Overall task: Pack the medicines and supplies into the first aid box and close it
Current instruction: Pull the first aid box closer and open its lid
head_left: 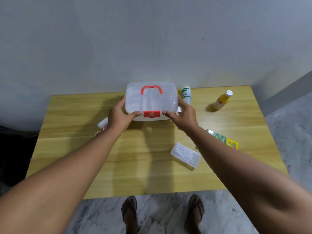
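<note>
The first aid box [152, 100] is translucent white with a red handle and a red front latch. It stands closed at the back middle of the wooden table [143, 174]. My left hand [119, 115] grips its left front corner and my right hand [183, 114] grips its right front corner, thumbs beside the latch. A clear case of white sticks [185, 156] lies in front, to the right. A green and yellow packet [224, 140] shows past my right forearm. A yellow bottle [222, 100] stands at the back right. A white bottle with green print [186, 94] lies behind my right hand.
Small white and red items [102, 124] lie partly hidden under my left wrist. A pale wall rises directly behind the table. Marble floor and my sandalled feet [162, 213] show below the table's near edge.
</note>
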